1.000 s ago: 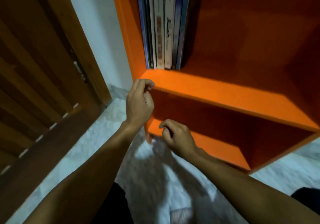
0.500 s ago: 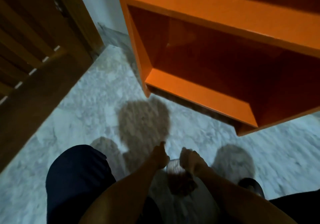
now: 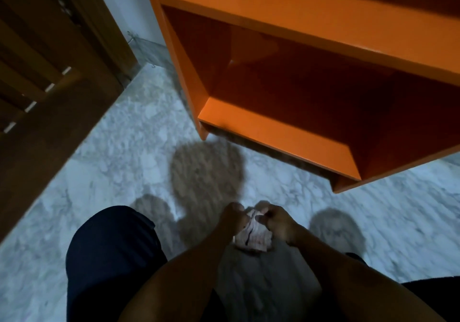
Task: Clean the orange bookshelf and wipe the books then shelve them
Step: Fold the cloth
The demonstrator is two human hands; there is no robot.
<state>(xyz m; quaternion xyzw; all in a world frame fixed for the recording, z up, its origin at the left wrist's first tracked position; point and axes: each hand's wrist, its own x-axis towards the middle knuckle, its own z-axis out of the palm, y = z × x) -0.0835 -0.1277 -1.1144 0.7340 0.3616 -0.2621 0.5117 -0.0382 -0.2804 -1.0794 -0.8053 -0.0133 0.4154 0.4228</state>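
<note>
The orange bookshelf [image 3: 286, 132] fills the upper right; its bottom compartment holds nothing and no books are in sight. Low in the middle, above the marble floor, my left hand [image 3: 232, 216] and my right hand [image 3: 278, 221] both pinch a small crumpled white cloth [image 3: 252, 238] with faint red marks. The cloth hangs between the two hands, well in front of the shelf's lower edge.
A dark wooden door [image 3: 47, 78] stands at the left beside a white wall strip [image 3: 129, 5]. Grey-white marble floor [image 3: 119, 152] spreads between door and shelf. My knee in dark shorts [image 3: 109, 252] sits at the lower left.
My hands left the shelf's left front edge and dropped down toward my lap. The view tilted downward, so the books went out of sight. Both hands now hold the cloth.
</note>
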